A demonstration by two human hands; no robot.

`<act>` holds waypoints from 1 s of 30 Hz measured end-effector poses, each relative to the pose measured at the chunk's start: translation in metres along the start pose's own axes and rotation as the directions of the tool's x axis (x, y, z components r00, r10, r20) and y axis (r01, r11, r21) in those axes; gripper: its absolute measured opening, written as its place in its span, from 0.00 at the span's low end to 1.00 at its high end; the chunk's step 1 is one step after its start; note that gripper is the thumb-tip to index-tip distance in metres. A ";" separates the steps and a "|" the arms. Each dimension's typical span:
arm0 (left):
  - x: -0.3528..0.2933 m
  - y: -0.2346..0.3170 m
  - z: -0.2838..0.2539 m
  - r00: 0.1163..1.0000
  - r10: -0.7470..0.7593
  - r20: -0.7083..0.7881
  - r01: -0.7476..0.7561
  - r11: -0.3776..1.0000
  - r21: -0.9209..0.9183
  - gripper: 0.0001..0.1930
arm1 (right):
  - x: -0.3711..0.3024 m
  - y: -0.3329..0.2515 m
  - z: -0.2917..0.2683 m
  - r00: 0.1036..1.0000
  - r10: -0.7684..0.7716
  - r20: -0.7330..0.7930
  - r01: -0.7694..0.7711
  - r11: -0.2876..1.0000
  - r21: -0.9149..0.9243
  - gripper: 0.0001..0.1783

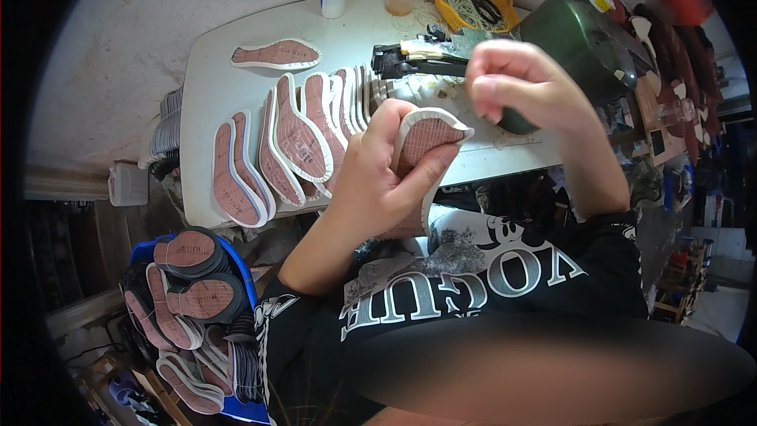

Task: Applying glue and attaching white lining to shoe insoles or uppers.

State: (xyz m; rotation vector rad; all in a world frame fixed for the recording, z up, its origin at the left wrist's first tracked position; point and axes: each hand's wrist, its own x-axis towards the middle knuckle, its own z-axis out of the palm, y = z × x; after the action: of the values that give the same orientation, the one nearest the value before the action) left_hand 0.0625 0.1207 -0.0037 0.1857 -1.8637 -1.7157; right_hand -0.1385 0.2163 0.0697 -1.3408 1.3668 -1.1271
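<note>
- Plainly, the left hand (392,170) pinches a curved insole (422,140), brownish-pink, grid-lined, with white pleated rim
- Right hand (512,83) curls its fingers; cannot tell whether they pinch anything

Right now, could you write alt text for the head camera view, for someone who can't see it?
A person's left hand grips a pinkish, white-edged insole while the right hand is raised beside it. Similar insoles line a white table; more pieces fill a blue bin at lower left.
</note>
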 end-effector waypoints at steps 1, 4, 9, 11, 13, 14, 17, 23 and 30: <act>-0.002 0.006 -0.002 0.994 -0.100 0.051 0.102 0.993 -0.055 0.13 | -0.002 0.010 0.007 0.996 0.080 0.029 -0.083 0.991 0.104 0.08; -0.002 0.008 -0.003 0.986 -0.137 0.098 0.149 0.981 -0.124 0.13 | -0.003 0.045 0.017 0.956 0.056 0.289 -0.198 0.849 0.491 0.15; -0.003 0.006 0.002 0.994 -0.009 0.104 0.023 0.991 -0.134 0.14 | 0.006 0.051 0.019 0.930 -0.027 0.367 -0.227 0.743 0.630 0.16; -0.002 0.001 0.003 0.996 0.031 0.081 -0.019 0.989 -0.146 0.14 | 0.007 0.051 0.019 0.922 -0.025 0.385 -0.233 0.761 0.606 0.15; -0.002 -0.002 0.003 0.990 0.096 0.107 -0.083 0.989 -0.122 0.15 | 0.007 0.047 0.017 0.916 -0.020 0.401 -0.237 0.779 0.581 0.15; -0.002 -0.001 0.003 0.990 0.096 0.107 -0.083 0.989 -0.123 0.15 | 0.007 0.044 0.016 0.915 -0.004 0.403 -0.234 0.810 0.538 0.15; -0.004 0.005 0.003 0.992 0.073 0.103 -0.066 0.995 -0.068 0.16 | 0.006 0.034 0.013 0.919 0.023 0.394 -0.203 0.883 0.423 0.14; -0.002 0.008 0.006 0.997 0.022 0.071 -0.027 0.997 0.070 0.17 | -0.001 -0.008 0.008 0.970 0.081 0.231 -0.058 0.993 -0.104 0.10; -0.001 0.011 0.008 0.999 0.006 -0.049 0.004 0.976 0.219 0.16 | -0.006 -0.025 0.022 0.996 0.077 0.043 -0.054 0.918 -0.392 0.09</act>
State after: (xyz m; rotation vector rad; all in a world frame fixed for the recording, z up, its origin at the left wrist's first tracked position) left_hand 0.0626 0.1304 0.0067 0.3113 -2.0139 -1.4883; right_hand -0.1119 0.2213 0.0904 -1.5799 1.6401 -0.7866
